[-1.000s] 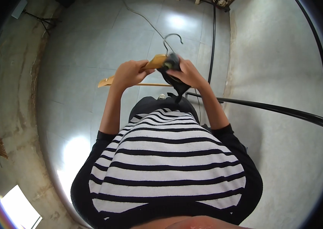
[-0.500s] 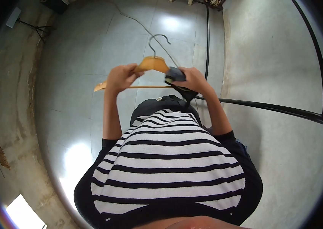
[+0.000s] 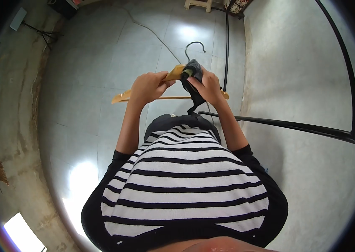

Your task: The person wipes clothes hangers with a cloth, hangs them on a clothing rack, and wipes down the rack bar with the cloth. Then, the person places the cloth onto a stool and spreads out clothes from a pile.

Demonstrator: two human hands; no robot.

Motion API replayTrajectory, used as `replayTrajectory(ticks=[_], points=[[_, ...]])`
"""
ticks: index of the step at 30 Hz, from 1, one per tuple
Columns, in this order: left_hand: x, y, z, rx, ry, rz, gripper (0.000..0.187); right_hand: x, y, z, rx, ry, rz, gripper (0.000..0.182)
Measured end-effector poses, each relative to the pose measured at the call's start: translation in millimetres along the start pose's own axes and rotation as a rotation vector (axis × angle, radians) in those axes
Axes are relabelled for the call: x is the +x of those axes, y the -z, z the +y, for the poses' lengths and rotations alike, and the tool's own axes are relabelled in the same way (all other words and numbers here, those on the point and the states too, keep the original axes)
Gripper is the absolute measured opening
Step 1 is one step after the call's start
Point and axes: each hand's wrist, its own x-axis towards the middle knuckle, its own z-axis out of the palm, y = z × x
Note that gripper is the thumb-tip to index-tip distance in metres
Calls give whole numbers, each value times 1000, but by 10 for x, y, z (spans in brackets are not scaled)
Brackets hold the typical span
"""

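Note:
A wooden clothes hanger with a dark metal hook is held up in front of my body, its lower bar running level behind my wrists. My left hand is closed round the hanger's left shoulder. My right hand grips a dark grey and black cloth with a small greenish patch. This cloth is pressed over the hanger just below the hook, and a black end of it dangles. Cloth and fingers cover much of the hanger's right shoulder; its right tip shows beyond my wrist.
A black metal frame stands along the right side by the pale wall. Across the grey tiled floor runs a thin cable. A small stand with legs is at the upper left, and a pale stool at the far end.
The hanger and my left hand have shifted right. My right hand, with the cloth, has come closer to the hook, so the cloth now covers the hanger's middle.

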Motion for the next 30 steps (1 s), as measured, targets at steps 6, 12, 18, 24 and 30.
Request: replayTrajectory(ticks=[6,12,18,24,30], points=[[42,-235,160,-27,23,-61,24,254,-157,-268,323,-292,349,31],[77,-304,261,176,114,50,9,386,-112,-520,1211,-666,611,44],[56,-360,95,-170,53,75,28,263,-128,-190,103,-5,313,26],[-68,-150,14,-201,119,163,26,141,183,-49,-143,295,140,38],[-208,41,-171,-361,154,209,25,65,656,353,-474,164,-50,45]])
